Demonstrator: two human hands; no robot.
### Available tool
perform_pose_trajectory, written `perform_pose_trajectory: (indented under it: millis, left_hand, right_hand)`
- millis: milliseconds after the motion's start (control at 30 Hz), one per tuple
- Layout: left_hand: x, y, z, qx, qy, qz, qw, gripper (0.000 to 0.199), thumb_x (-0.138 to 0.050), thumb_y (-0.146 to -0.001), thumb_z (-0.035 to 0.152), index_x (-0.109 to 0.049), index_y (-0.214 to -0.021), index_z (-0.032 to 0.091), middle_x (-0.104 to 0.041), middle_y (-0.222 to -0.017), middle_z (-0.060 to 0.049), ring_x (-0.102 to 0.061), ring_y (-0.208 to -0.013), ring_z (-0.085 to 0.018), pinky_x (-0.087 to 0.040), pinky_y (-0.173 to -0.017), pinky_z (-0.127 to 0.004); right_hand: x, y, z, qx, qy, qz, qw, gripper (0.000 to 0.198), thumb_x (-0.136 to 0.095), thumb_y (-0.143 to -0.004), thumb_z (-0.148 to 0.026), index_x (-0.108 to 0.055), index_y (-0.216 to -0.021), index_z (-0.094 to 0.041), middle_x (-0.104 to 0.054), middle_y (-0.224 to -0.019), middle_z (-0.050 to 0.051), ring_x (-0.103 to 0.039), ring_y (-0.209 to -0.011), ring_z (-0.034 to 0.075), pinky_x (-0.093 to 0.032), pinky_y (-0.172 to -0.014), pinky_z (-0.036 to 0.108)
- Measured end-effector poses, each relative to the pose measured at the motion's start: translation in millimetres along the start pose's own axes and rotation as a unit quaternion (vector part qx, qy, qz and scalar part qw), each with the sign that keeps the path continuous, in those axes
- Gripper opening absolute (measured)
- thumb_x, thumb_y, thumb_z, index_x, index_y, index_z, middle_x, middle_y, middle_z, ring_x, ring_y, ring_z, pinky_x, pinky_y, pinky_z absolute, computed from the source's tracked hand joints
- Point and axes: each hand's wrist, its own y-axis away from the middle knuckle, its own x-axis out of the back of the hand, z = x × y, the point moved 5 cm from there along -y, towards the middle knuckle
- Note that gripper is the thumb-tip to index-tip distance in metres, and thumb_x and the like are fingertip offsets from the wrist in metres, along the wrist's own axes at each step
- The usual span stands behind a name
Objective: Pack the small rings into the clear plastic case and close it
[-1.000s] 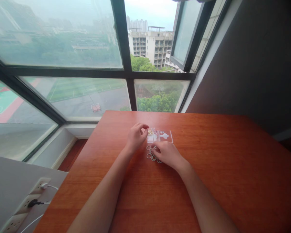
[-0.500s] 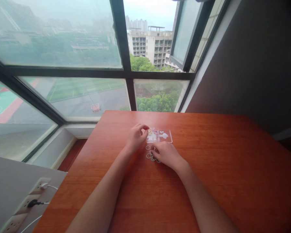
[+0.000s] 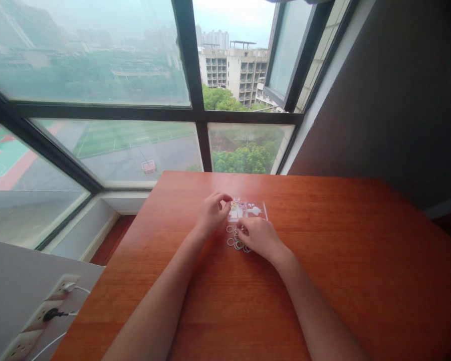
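Note:
A small clear plastic box (image 3: 242,214) with an open lid (image 3: 261,212) lies near the far side of the table. Thumb and curled fingers of my left hand (image 3: 214,210) close on the box's left edge. Inside its compartments are yellowish pieces (image 3: 233,205) and purplish rings (image 3: 242,204). In front of the box, several pale rings (image 3: 230,242) lie loose on the wood, some overlapping. Over these, my right hand (image 3: 259,235) has thumb and fingertips pinched together. Whatever is between them is too small to make out, and the hand hides part of the pile.
The reddish-brown wooden table (image 3: 225,311) reaches to the windows (image 3: 205,118). A sloping dark wall (image 3: 391,105) stands at right. Low on the left, a socket panel (image 3: 47,316) has plugged-in cables beside the table's edge.
My right hand has shifted slightly up and right, uncovering a little more of the ring pile. My left hand stays at the box's left edge.

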Motion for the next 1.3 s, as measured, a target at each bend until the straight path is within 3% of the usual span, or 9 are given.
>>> perform_pose_trajectory:
  millis: [200,467,600,833,1033,1300]
  left_hand:
    - [-1.3,0.1,3.7,-0.008,0.005,-0.013,1.0,0.011,-0.057,-0.083,0.021,-0.067,-0.085,0.018,-0.066,-0.08,-0.001,-0.05,-0.059,-0.009,-0.041,-0.06,-0.022]
    - [-15.2,3.7,21.1,-0.029,0.076,-0.122,0.989,0.021,-0.058,-0.087,0.033,-0.069,-0.082,0.015,-0.066,-0.071,-0.001,-0.049,-0.055,-0.008,-0.038,-0.053,-0.02]
    - [-19.1,5.4,29.0,-0.027,0.097,-0.136,0.986,0.022,-0.059,-0.086,0.032,-0.068,-0.079,0.014,-0.065,-0.067,0.0,-0.048,-0.054,-0.008,-0.038,-0.053,-0.02]
    - [-14.4,2.6,21.8,-0.031,0.073,-0.101,0.992,0.016,-0.059,-0.084,0.028,-0.068,-0.081,0.016,-0.067,-0.071,-0.002,-0.051,-0.057,-0.009,-0.04,-0.055,-0.021]
    - [6.6,-3.3,2.0,-0.032,0.01,-0.027,0.999,0.013,-0.058,-0.084,0.025,-0.067,-0.08,0.018,-0.067,-0.07,-0.001,-0.053,-0.059,-0.01,-0.041,-0.057,-0.022]
    - [3.8,-0.8,7.4,-0.056,-0.05,-0.096,0.993,0.008,-0.059,-0.08,0.018,-0.067,-0.08,0.019,-0.068,-0.078,-0.002,-0.056,-0.063,-0.012,-0.041,-0.057,-0.022]
  right_hand:
    - [8.6,-1.3,9.2,-0.05,-0.023,0.064,0.996,0.011,-0.055,-0.085,-0.027,-0.066,-0.085,-0.024,-0.069,-0.075,0.0,-0.06,-0.067,0.015,-0.032,-0.058,0.024]
    - [24.5,1.7,29.5,-0.125,-0.094,0.191,0.969,0.014,-0.053,-0.087,-0.032,-0.063,-0.09,-0.022,-0.062,-0.062,-0.002,-0.056,-0.058,0.014,-0.033,-0.059,0.023]
    - [25.9,2.4,27.2,-0.122,-0.092,0.197,0.969,0.014,-0.053,-0.087,-0.032,-0.063,-0.09,-0.022,-0.062,-0.063,-0.002,-0.056,-0.058,0.014,-0.033,-0.059,0.023]
    - [25.1,2.4,26.2,-0.116,-0.083,0.193,0.971,0.015,-0.052,-0.088,-0.032,-0.063,-0.092,-0.023,-0.063,-0.064,-0.002,-0.058,-0.06,0.015,-0.032,-0.058,0.023]
    - [25.0,2.6,30.5,-0.128,-0.08,0.196,0.969,0.016,-0.051,-0.089,-0.033,-0.064,-0.092,-0.023,-0.064,-0.066,-0.001,-0.058,-0.061,0.015,-0.031,-0.058,0.024]
    - [23.9,2.2,30.1,-0.125,-0.08,0.185,0.972,0.015,-0.053,-0.088,-0.032,-0.064,-0.092,-0.023,-0.065,-0.067,-0.001,-0.057,-0.061,0.015,-0.031,-0.059,0.024]
